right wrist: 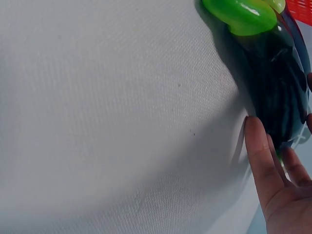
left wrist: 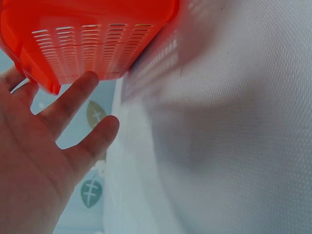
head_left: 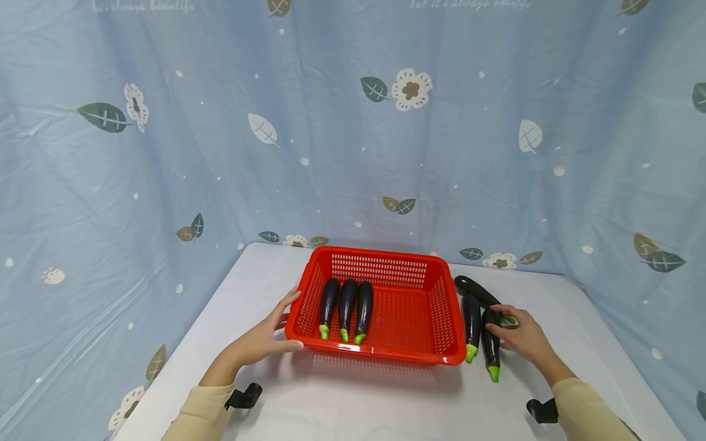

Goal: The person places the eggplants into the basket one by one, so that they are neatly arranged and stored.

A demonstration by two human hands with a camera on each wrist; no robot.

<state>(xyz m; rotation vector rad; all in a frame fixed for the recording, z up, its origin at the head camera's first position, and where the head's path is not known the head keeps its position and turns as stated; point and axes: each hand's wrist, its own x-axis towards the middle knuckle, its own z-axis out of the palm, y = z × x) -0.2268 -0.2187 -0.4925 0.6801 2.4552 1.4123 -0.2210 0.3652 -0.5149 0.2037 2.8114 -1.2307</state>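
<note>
In the head view, a red plastic basket (head_left: 405, 309) stands on the white table, with three dark eggplants (head_left: 347, 300) side by side in its left part. My left hand (head_left: 265, 337) is at the basket's left end, fingers spread and fairly straight against its side, thumb by the front corner. My right hand (head_left: 526, 337) holds an eggplant (head_left: 491, 346) lying to the right of the basket, its fingers on both sides of the dark body. In the right wrist view this eggplant (right wrist: 275, 73) shows its green cap. Two more eggplants (head_left: 471, 318) (head_left: 474, 289) lie beside it.
A white cloth (head_left: 375, 410) covers the table. Blue curtains (head_left: 342, 153) with leaf and flower prints hang behind and at both sides. Black wrist mounts (head_left: 244, 396) stick out beneath both forearms.
</note>
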